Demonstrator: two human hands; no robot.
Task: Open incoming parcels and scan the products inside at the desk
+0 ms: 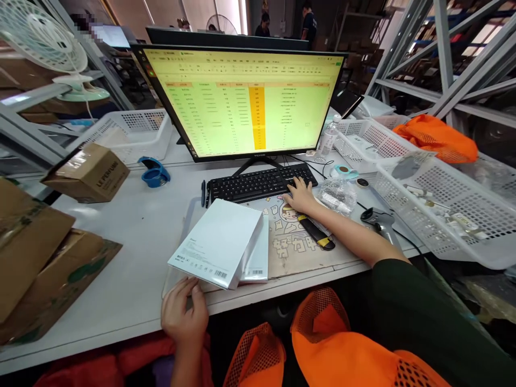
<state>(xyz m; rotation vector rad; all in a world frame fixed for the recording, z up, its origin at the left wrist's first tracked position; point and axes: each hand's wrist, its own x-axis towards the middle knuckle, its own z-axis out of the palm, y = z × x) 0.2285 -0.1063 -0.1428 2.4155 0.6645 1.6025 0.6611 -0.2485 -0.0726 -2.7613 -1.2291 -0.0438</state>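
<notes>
Orange mesh-trimmed cloth [346, 355] fills the bottom of the frame, right of centre! Lower left of centre, the left hand [184, 309] curls at the near corner of a white box [217, 242]; whether it pinches it, I can't tell. That box leans across a second box [257, 255], mid-frame. And the right hand [300, 196], fingers spread wide, empty, is over the keyboard [258, 183], below the bright monitor [242, 102]!
</notes>
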